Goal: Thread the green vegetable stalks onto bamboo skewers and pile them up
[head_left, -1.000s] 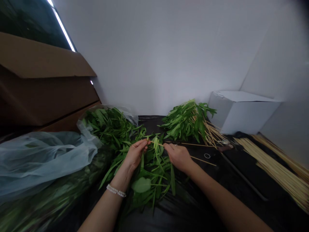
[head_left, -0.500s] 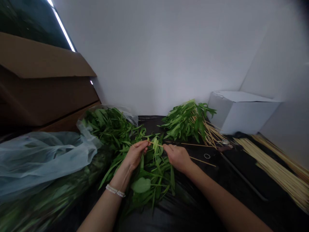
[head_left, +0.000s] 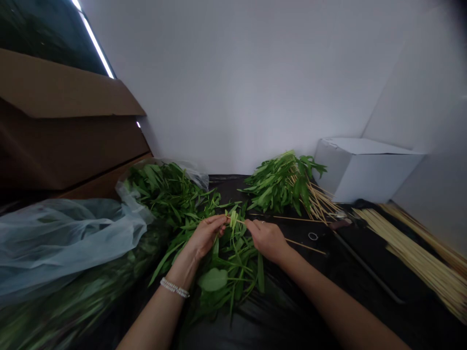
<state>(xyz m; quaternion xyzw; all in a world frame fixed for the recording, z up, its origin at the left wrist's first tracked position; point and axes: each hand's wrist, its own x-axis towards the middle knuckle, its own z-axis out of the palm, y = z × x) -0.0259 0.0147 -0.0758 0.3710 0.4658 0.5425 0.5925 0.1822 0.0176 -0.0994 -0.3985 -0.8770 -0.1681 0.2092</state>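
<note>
My right hand (head_left: 268,239) is closed around a thin wooden skewer (head_left: 306,246), whose far end sticks out to the right behind the hand. On the skewer's other end, between my two hands, pale green stems of water spinach (head_left: 233,221) are threaded and folded. My left hand (head_left: 209,233) pinches the greens at the skewer's tip with thumb and fingers; the exact hold is partly hidden. Long leaves (head_left: 237,267) hang and lie below both hands on a black surface.
More greens (head_left: 164,187) spill from a clear plastic bag at left. Finished-looking skewered greens (head_left: 277,180) are piled at the back right, beside a white box (head_left: 379,172). Bundled bare skewers (head_left: 416,257) lie far right. A cardboard box (head_left: 73,146) stands at left.
My left fingers have shifted slightly right along the skewer, and my right hand has moved slightly left. The threaded stems look more bunched together.
</note>
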